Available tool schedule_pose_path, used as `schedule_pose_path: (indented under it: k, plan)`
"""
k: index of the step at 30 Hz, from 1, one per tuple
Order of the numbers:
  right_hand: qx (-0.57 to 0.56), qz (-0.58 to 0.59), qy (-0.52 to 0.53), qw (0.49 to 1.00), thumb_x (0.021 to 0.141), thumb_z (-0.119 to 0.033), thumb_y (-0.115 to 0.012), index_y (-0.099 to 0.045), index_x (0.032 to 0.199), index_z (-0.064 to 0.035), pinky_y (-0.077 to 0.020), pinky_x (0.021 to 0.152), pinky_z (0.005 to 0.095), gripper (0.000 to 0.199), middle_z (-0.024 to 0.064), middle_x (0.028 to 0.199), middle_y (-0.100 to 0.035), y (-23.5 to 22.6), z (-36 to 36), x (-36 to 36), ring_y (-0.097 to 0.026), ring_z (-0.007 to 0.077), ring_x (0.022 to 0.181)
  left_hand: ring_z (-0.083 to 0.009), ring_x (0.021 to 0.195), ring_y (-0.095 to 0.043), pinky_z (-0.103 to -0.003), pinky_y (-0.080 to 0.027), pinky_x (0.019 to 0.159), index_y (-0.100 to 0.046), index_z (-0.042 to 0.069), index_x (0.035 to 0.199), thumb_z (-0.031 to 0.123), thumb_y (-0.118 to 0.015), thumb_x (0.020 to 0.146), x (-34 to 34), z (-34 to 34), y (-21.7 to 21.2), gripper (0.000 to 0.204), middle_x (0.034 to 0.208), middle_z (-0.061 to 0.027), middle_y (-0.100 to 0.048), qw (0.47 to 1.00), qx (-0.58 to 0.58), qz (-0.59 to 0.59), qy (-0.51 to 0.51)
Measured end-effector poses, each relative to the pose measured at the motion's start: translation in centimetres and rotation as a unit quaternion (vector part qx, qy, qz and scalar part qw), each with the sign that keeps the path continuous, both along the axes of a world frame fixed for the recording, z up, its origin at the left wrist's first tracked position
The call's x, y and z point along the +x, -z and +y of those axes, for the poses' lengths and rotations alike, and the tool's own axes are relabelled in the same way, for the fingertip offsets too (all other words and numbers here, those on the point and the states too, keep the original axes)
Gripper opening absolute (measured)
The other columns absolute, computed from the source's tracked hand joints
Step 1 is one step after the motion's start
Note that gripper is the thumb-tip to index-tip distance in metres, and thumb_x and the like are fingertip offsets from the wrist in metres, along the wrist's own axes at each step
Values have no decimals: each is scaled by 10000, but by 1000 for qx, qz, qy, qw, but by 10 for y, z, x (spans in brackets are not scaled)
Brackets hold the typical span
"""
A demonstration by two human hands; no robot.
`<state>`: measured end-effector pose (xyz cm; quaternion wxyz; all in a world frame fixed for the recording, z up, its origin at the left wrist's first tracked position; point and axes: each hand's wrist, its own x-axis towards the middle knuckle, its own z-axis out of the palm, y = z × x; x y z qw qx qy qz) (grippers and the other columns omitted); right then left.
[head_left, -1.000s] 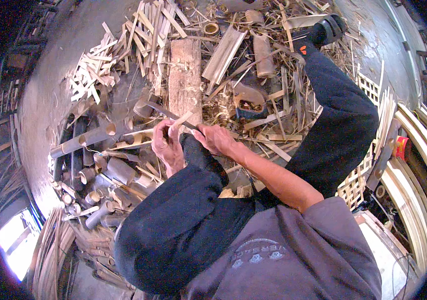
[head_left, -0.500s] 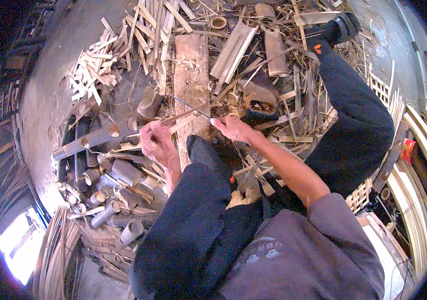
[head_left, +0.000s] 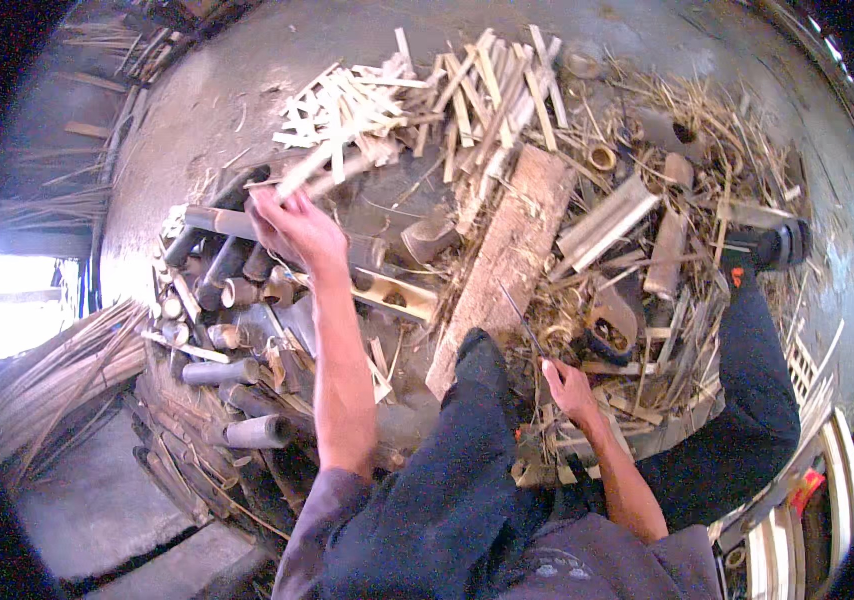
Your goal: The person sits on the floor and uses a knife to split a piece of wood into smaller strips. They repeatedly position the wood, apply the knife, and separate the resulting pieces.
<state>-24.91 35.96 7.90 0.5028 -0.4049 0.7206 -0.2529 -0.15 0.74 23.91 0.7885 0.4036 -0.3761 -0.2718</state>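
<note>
— Concrete floor (head_left: 197, 110), grey and dusty, littered all over with bamboo offcuts. What sits nearest the person?

— A long rough plank (head_left: 507, 265) lies slanted just ahead of the knee. Left of it is a heap of short bamboo tubes (head_left: 222, 290), hollow; what shows of their open ends looks dark and bare. A split half-tube (head_left: 392, 292) with chambers lies between the heap and the plank.

— And the left hand (head_left: 297, 232)?

— It is stretched out over the tube heap, fingers closed around a pale flat bamboo strip (head_left: 322, 165), which points up and away toward a loose pile of similar strips (head_left: 347, 110) farther out on the floor.

— The right hand (head_left: 569, 385)?

— Low by the knee, closed on the handle of a thin dark blade (head_left: 519, 318); the blade angles up toward the plank's right edge.

— How does the strip look?

— Light yellow, straight, narrow, with cleanly cut sides, partly blurred.

— Anything else?

— A dark shoe (head_left: 777, 245) at the far right, among straw-like shavings (head_left: 687, 130), and a bundle of long slats (head_left: 57, 370) at the left.
</note>
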Motion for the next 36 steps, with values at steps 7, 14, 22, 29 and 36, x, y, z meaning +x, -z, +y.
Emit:
schedule_pose_path:
  k: [7, 14, 22, 29, 36]
  plan:
    - [-1, 31, -19, 999, 960, -448, -437, -616, 1104, -6, -464, 792, 428, 499, 261, 936, -630, 1, 1, 3, -612, 415, 888, -198, 1332, -354, -368, -165, 1125, -453, 12, 1358, 422, -362, 970, 25, -86, 28, 572, 1418, -115, -436, 980, 114, -73, 146]
    - [79, 1, -36, 996, 934, -532, -419, -577, 1198, -18, -449, 928, 463, 599, 256, 1106, -623, -22, -7, -4, -582, 426, 1057, -209, 1007, -571, -347, -444, 898, -584, -7, 1129, 187, -584, 901, -44, 4, 126, 300, 1107, -96, -586, 925, 199, -307, 101]
    - [-38, -32, -73, 996, 853, -436, -583, -240, 1468, -89, -422, 987, 443, 785, 276, 1284, -517, -4, 16, 5, -540, 412, 1148, -328, 875, -594, -419, -485, 783, -592, 12, 981, 167, -629, 834, -234, 87, 139, 217, 994, -178, -583, 712, 30, -553, 431]
    - [32, -46, -43, 998, 859, -438, -560, -268, 1455, -82, -483, 853, 476, 753, 271, 1118, -608, -2, 18, 11, -615, 427, 959, -373, 879, -607, -439, -510, 740, -515, -18, 954, 111, -582, 826, -288, 118, 200, 194, 960, -226, -582, 640, 13, -680, 358]
    - [-2, -16, -30, 999, 862, -422, -582, -327, 1404, -18, -468, 872, 474, 722, 287, 1160, -573, 19, 26, 14, -578, 444, 1027, -385, 914, -640, -432, -553, 739, -483, -31, 1002, 14, -532, 837, -312, 109, 211, 178, 969, -251, -605, 531, 194, -740, 364]
